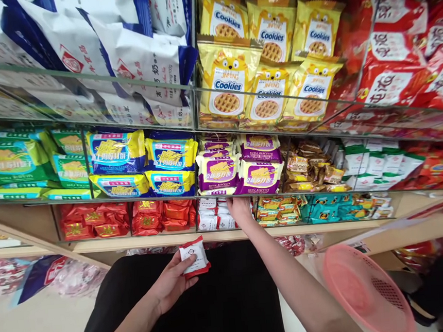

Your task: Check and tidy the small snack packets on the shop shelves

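My left hand (179, 275) is closed on a small white snack packet (194, 256) with red ends, held low in front of the shelves. My right hand (241, 209) reaches into the lowest shelf compartment, where similar white-and-red packets (209, 213) are stacked. Its fingers go in under the glass edge of the shelf above and are hidden, so I cannot see whether they grip anything. Directly above that hand sit purple soda biscuit packs (259, 177). Red-wrapped packets (179, 213) fill the compartment to its left, and small orange-and-yellow packets (277, 210) the one to its right.
A pink plastic basket (366, 287) stands at the lower right. Glass dividers and a glass shelf edge (146, 197) border the compartments. Yellow cookie packs (269, 92) and large white-and-blue bags (143, 64) fill the upper shelf. Bagged goods (78, 274) lie below on the left.
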Demonstrator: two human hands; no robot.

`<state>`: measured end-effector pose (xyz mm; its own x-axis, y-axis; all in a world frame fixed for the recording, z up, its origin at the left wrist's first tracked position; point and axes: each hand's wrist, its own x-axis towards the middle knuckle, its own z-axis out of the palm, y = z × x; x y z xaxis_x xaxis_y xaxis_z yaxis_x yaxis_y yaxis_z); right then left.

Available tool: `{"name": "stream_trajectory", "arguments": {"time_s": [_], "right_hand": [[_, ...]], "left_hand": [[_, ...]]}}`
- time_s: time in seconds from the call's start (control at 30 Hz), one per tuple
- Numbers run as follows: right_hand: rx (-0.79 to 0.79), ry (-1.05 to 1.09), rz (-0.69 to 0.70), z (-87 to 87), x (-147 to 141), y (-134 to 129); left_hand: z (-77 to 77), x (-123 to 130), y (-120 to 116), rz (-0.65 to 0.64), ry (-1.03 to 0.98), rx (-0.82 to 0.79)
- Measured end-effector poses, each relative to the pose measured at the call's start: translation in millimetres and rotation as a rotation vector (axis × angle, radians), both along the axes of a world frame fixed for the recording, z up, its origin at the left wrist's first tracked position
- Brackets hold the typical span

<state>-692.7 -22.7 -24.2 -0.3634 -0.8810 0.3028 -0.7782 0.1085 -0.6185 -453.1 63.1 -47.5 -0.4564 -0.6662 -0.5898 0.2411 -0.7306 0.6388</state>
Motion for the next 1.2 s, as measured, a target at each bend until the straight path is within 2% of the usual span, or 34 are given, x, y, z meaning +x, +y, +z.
{"name": "stream_trajectory", "arguments": {"time_s": [0.1,0.2,0.27,0.33,0.43,0.6,0.8,0.9,1.07,1.2], "right_hand": [[-0.024,0.071,0.023,2.3,4.0,22.8],[-0.126,0.029,0.091,-0.4,22.9,61.3],[-0.110,-0.184,0.220,-4.9,41.2,87.8],[0.010,-0.447,0.335,-9.3,57.6,107.2],[0.097,-0.643,0.351,-12.0,69.2,117.9],[0.123,-0.712,0.328,-12.9,66.6,116.1],[0.183,-0.913,0.302,-10.1,63.1,115.2],[0.128,-0.962,0.247,-6.1,47.4,102.6],[-0.021,-0.614,0.034,-11.4,7.8,61.6],[-0.037,-0.439,-0.027,-10.0,-4.2,32.8]], "left_hand": [[6.2,-6.2,-3.1,0.015,0.009,-0.044],[11.0,-13.6,-6.1,0.033,0.021,-0.089],[13.7,-18.5,-7.3,0.040,0.028,-0.108],[16.8,-22.5,-7.9,0.035,0.035,-0.119],[21.9,-25.8,-8.6,0.010,0.054,-0.103],[22.9,-25.7,-10.2,-0.020,0.099,-0.047],[13.9,-26.1,-9.7,0.045,0.102,-0.060],[14.0,-26.3,-13.8,0.091,0.104,-0.063],[15.9,-23.8,-17.7,0.114,0.051,-0.047],[12.8,-21.0,-12.7,0.093,0.001,-0.037]]}}
